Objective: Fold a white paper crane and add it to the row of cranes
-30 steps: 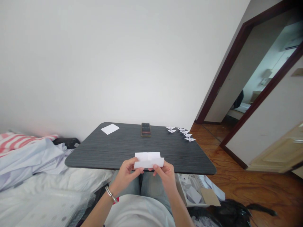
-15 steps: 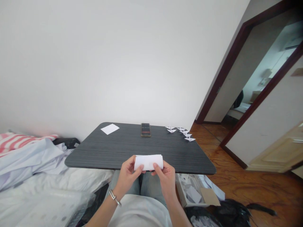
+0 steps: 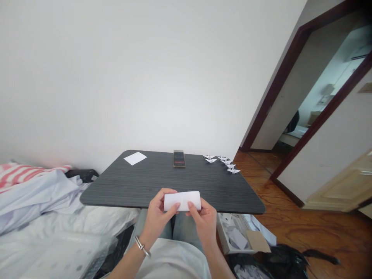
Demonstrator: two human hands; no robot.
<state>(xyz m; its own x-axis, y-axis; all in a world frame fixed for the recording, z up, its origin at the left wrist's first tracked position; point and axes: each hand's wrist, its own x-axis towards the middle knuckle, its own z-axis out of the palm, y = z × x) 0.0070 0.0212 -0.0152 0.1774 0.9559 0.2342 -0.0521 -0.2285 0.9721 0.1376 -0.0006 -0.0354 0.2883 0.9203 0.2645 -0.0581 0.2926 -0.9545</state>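
A white sheet of paper (image 3: 183,198), bent over into a narrow band, is held up at the near edge of the dark table (image 3: 151,182). My left hand (image 3: 159,209) grips its left end, thumb on the near face and fingers behind. On the right end, my right hand (image 3: 203,217) pinches the paper the same way, with its thumb near the lower edge. The fingers behind the paper are partly hidden. Several folded paper cranes (image 3: 228,164) stand at the table's far right, and a flat white sheet (image 3: 135,158) lies at the far left.
A phone (image 3: 179,159) lies at the table's back middle, close to the white wall (image 3: 174,77). Below the right side sits an open box (image 3: 225,240) with paper pieces, beside a black bag (image 3: 285,259). Bedding and clothes (image 3: 43,193) lie at left.
My left thumb has slid slightly right along the paper, and my left fingers have shifted up over its top edge. Both hands keep hold of it.
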